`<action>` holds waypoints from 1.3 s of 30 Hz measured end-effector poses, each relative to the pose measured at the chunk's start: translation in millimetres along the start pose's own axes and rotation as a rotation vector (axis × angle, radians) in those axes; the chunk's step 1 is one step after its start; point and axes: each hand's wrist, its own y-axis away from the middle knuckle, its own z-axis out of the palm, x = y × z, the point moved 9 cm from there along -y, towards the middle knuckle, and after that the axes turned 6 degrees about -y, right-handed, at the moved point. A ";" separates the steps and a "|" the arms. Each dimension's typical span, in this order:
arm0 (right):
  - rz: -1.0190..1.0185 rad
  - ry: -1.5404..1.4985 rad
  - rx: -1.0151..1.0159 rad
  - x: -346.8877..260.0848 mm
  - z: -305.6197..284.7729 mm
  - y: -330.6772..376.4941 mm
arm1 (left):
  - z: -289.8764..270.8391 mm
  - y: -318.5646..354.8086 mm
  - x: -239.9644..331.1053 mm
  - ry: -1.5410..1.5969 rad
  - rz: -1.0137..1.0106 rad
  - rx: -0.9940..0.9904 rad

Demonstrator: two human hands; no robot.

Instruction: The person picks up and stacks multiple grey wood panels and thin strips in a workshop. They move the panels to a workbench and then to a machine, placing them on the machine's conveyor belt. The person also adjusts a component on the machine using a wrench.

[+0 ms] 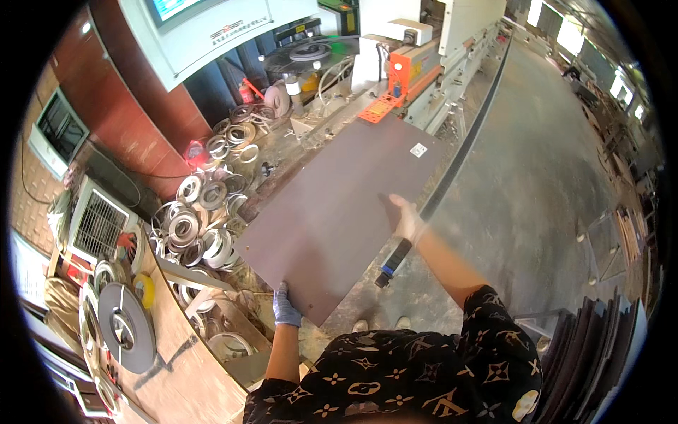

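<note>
A flat brown rectangular board (332, 212) lies tilted across the middle of the view, a small white label (418, 150) near its far right corner. At its near left edge, my left hand (285, 308), in a blue-grey glove, grips close to the corner. My right hand (407, 220) clasps the right long edge, thumb on the top face and the other fingers hidden underneath. The far end of the board reaches the machine's orange guard plate (379, 107); whether they touch I cannot tell.
A long dark rail (470, 134) runs along the machine beside my right hand. Rolls of edging tape (185, 227) are heaped at left, near a wooden table (191, 360) bearing a large grey roll (127, 328). Dark panels (583, 357) stand stacked at lower right.
</note>
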 end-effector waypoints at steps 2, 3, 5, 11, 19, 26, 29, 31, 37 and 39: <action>0.000 0.011 0.012 -20.7 -10.6 -14.7 | 17.4 -12.5 -14.1 0.015 -0.062 0.030; -0.003 0.027 0.025 -32.7 -14.0 -21.5 | 34.2 -19.1 -16.8 0.021 -0.057 0.012; -0.014 0.102 0.091 -57.4 -16.7 -26.8 | 60.4 -29.1 -21.6 0.029 -0.052 -0.019; -0.277 0.251 0.530 -137.5 -61.8 -44.2 | 137.9 -66.8 -48.1 0.014 -0.134 -0.031; -0.354 0.004 0.401 -41.5 -62.6 -35.9 | 225.4 -87.6 -71.3 -0.079 -0.239 -0.102; -0.037 -0.136 -0.025 -6.7 -47.4 105.1 | 252.1 -158.8 -151.8 -0.115 -0.482 -0.591; -0.339 -0.123 0.051 -63.0 -82.1 202.3 | 244.0 -187.1 -133.8 -0.591 -0.182 -1.273; -0.625 -0.119 0.183 -97.1 -159.7 307.6 | 238.2 -157.2 -146.5 -0.612 0.006 -0.836; -1.552 -0.389 1.121 -106.3 -302.8 739.8 | 287.0 -43.4 -151.6 -0.652 0.132 -0.445; -1.756 -0.221 1.732 -45.1 -338.5 892.1 | 312.3 3.7 -176.4 -0.747 0.195 -0.573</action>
